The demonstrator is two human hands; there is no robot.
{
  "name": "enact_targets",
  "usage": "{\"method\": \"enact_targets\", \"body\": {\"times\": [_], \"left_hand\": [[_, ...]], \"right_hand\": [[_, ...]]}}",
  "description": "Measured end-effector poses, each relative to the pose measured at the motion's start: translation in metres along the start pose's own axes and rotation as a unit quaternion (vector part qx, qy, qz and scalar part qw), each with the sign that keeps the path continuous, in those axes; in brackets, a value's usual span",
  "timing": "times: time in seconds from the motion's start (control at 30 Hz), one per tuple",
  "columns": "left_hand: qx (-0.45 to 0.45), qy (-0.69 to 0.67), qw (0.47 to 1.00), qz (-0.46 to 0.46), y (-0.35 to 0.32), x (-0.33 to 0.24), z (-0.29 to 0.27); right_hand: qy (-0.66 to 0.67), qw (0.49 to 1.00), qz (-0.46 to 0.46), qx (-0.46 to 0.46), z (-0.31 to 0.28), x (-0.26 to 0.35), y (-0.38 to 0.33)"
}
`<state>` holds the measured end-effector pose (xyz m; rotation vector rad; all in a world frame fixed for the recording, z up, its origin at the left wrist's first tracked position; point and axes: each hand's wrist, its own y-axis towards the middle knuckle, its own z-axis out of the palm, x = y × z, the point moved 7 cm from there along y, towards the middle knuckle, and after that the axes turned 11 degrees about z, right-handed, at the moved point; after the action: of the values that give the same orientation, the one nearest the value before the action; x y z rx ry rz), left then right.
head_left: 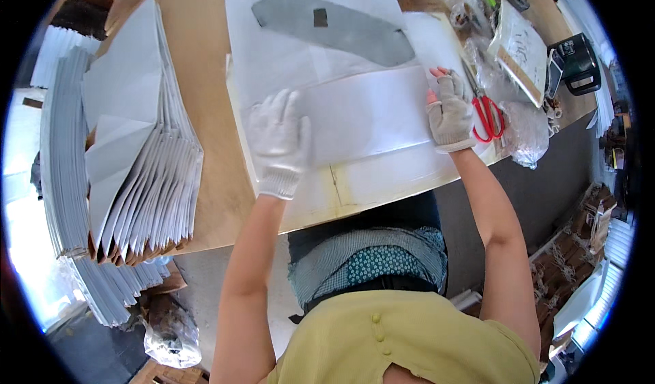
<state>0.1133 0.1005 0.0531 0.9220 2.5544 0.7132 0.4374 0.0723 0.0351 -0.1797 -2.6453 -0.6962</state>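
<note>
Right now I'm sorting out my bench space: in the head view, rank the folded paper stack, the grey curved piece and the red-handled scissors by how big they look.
1. Folded paper stack, clearly largest.
2. Grey curved piece.
3. Red-handled scissors, smallest.
The fisheye lens bends and shrinks things near the rim, so true sizes may differ.

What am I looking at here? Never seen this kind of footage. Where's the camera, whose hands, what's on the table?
There is no machine here: a person wears a wide fisheye camera on the head, and it looks down at their own arms, so straight edges bend near the rim. The left hand, in a white knit glove, lies flat on a white paper sheet on the wooden table. The right hand, in a grey glove that leaves the fingers bare, presses the sheet's right edge. Neither hand clearly grips anything. Above the sheet lies a long grey curved piece. Red-handled scissors lie right beside the right hand, with clear plastic bags and a black device further right. On the left stands a fanned stack of folded grey-white sheets.
</note>
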Motion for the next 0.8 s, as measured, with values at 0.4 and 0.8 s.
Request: {"method": "enact_targets", "body": {"times": [0.4,0.8], "left_hand": [[0.048,-0.039,0.993,0.097,0.027,-0.111,-0.117],[0.468,0.040,0.838,0.279,-0.062,-0.173,-0.028]], "right_hand": [[0.126,0.964,-0.195,0.128,-0.113,0.133,0.027],[0.195,0.963,-0.001,0.187,-0.121,0.049,0.007]]}}
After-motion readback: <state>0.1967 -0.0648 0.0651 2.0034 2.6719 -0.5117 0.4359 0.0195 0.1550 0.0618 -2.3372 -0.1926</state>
